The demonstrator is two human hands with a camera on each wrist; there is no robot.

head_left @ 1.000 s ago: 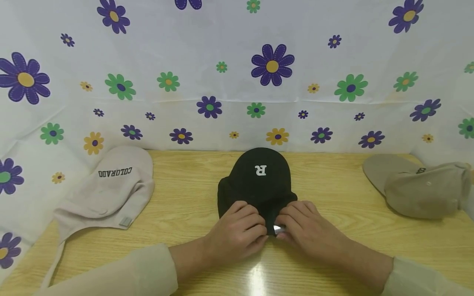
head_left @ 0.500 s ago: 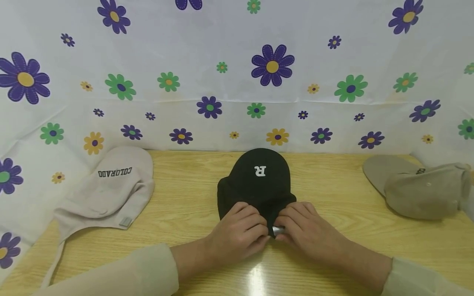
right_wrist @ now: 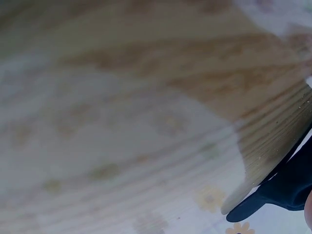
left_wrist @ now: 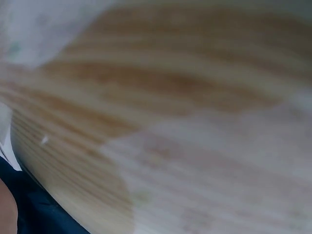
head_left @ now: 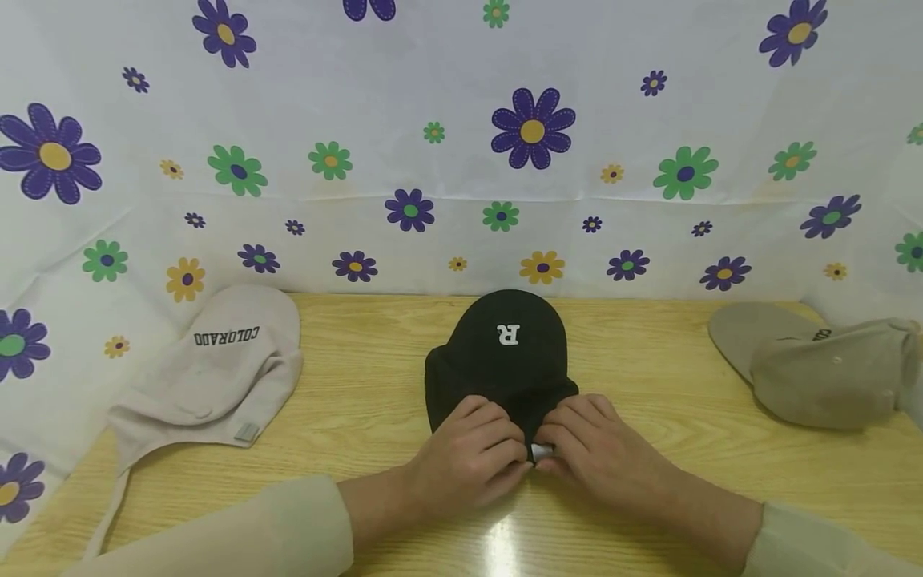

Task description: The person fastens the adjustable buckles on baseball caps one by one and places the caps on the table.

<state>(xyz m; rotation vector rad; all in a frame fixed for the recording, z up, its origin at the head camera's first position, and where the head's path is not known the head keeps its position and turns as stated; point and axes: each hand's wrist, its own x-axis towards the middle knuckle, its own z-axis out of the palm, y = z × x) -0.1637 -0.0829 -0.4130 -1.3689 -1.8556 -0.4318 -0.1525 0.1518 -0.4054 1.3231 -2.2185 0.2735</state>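
A black cap [head_left: 508, 365] with a white R on its front lies mid-table, brim toward the back. My left hand [head_left: 469, 453] grips the cap's near edge with curled fingers. Close on its right, my right hand [head_left: 598, 449] pinches the same edge around a small silver piece [head_left: 542, 451], which looks like a strap buckle. Both hands hide most of the strap. Only a sliver of the black cap [left_wrist: 44, 209] shows at the lower left of the left wrist view; in the right wrist view its dark fabric [right_wrist: 285, 185] appears at the right edge.
On the left lies a pale cap [head_left: 223, 369] lettered COLORADO, its long strap running toward the front. A khaki cap [head_left: 822, 369] rests at the right. Behind the wooden table [head_left: 368, 361] hangs a white flowered cloth [head_left: 433, 72].
Both hands have shifted only slightly, keeping their hold on the cap's near edge. The silver piece between them has turned a little and shows differently. Both other caps lie as before.
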